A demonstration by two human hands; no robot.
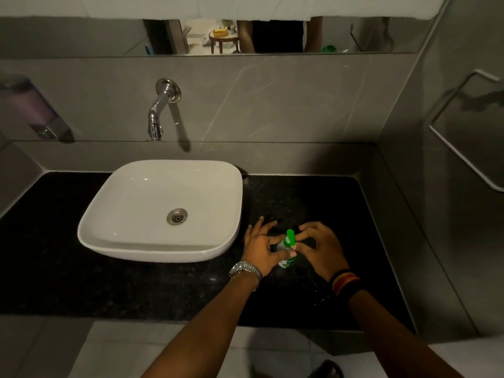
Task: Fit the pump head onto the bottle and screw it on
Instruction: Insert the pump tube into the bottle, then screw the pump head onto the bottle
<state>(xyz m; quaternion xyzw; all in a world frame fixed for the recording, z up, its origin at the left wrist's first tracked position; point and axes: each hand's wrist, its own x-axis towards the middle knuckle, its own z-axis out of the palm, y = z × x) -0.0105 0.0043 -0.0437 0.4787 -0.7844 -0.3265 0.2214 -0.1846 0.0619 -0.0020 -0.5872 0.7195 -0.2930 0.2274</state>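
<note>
Bottle (286, 256) and green pump head (289, 238) sit together on the dark counter (163, 290), just right of the white basin (136, 241), with the pump head already on the neck. From the nearest edge we see our two forearms reaching in, a metal watch (245, 269) on the left wrist and a striped band (344, 281) on the right.

Our left hand (261, 248), at nine o'clock of the bottle, clasps its shoulder with thumb and forefinger while the other fingers splay wide. Our right hand (321, 248), at three o'clock, pinches narrowly at the pump's collar, under the spout.

We judge the bottle light, clear plastic and slightly squashy (likely slick if soap has run down it), so the body wants a firm but gentle hold low down, and the turning should be done at the ribbed collar, not the spout. Whether the thread has caught we cannot tell.

Farther off, at twelve o'clock, a chrome tap (159, 110) juts from the grey wall.
</note>
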